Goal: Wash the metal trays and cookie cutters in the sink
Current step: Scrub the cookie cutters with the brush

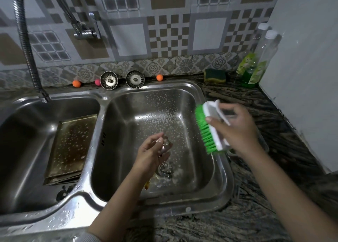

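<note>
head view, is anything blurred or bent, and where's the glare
Head view: wide-angle bending curves the hose and wall tiles; motion blur smears the left hand and its cookie cutter, and the right hand on the brush; glare streaks the sink rim.

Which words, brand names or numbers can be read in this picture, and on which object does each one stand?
No text here can be read with certainty.
Green labels on the two clear bottles at the back right: printing is there, but too small and blurred to read.
Dark stamped mark on the divider of the double sink: too blurred to read.
Scrub brush, trays and cookie cutters: no lettering visible.
</note>
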The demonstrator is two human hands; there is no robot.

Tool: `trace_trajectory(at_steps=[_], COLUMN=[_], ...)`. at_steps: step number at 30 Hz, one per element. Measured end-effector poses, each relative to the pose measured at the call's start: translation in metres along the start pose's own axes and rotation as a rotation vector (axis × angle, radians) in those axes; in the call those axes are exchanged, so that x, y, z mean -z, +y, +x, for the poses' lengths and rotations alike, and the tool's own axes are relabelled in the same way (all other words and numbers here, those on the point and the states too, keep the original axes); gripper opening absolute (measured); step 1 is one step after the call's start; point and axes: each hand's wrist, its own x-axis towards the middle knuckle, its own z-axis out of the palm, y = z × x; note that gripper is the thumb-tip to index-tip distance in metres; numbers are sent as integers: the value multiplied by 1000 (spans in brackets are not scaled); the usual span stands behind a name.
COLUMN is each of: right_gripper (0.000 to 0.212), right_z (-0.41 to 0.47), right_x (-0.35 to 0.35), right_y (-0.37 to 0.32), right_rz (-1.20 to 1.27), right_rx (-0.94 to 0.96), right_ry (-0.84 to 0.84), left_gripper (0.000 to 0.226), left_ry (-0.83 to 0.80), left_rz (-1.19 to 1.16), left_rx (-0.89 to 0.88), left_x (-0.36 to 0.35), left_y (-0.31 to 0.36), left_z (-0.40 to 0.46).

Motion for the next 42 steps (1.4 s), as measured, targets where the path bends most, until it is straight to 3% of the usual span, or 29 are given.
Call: trace_trajectory(at_steps=[4,7,12,20,25,28,31,34,39,42], right_gripper=[46,44,41,39,41,42,40,39,41,43], right_z=[-23,-29,-30,-17,-3,1,0,-13,-19,-14], right_x=[-56,-78,-78,-90,-101,-100,-89,-89,-104,-108], right_y=[20,30,36,47,55,53,52,57,56,55], right_rz=[118,159,192,147,64,57,131,132,91,60], right_rx=[-140,-185,-253,-239,-201,-208,-281,-347,-300,-274], right_ry=[-189,-154,-194,-101,81,122,53,-111,-26,-22], left_gripper=[38,52,69,52,50,56,60,67,66,58], left_ry=[-106,-183,-66,-159,-214,-110,12,-6,-138,-133], left_rz=[-3,63,266,387,414,332,257,238,497,520], left_rx=[-15,-43,-109,-202,-92,-20,-4,-59,-144,-134], left_x=[-1,8,19,8,1,2,11,17,14,16], left_y=[-2,-3,-4,-4,-23,-30,-28,-24,-16,-12], left_z=[-5,-11,-17,-25,-32,-29,-22,-19,-23,-23])
